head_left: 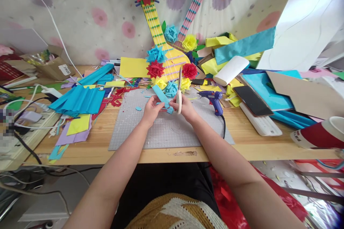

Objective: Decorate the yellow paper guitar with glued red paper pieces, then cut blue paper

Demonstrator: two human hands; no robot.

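Note:
Between my two hands a strip of blue paper (160, 93) is held at a slant above the grey cutting mat (129, 128). My left hand (152, 110) pinches its lower part between thumb and fingers. White-handled scissors (179, 102) are in my right hand (186, 108), blades pointing up and away from me; its fingertips are also at the strip's lower end. A small blue paper scrap (138, 108) lies on the mat left of my hands. Just beyond them stands a yellow paper guitar (172, 57) decorated with red, blue and yellow paper flowers.
A blue glue gun (212, 98) rests right of my hands, its cable trailing off the mat. Folded blue crepe paper (80, 100) lies left. Farther right are a phone (252, 100) and a paper cup (319, 134) near the table edge. A second, pink guitar (192, 14) leans behind.

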